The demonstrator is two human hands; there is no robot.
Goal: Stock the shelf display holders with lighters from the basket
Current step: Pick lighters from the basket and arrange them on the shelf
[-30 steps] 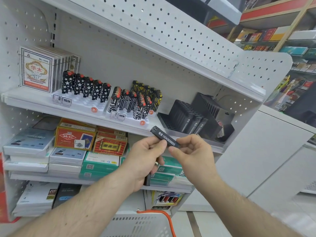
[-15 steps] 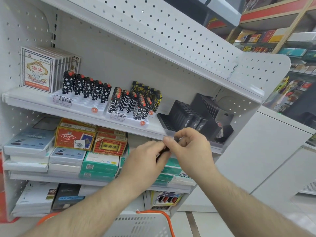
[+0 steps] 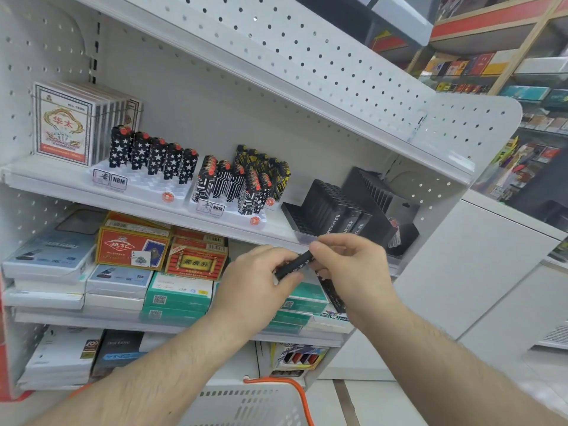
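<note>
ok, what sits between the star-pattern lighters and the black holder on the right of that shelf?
In the head view, one holder of circuit-pattern lighters stands between the star-pattern lighters and the black holder, all on the same shelf.

Five star lighters, two hands, one basket.

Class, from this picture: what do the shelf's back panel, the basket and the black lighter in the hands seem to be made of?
Back panel: probably painted sheet metal, with regular punched holes and a smooth white coat.
Basket: likely moulded plastic, with slotted grey walls and an orange handle.
Black lighter: matte black casing, material unclear, perhaps plastic.
</note>
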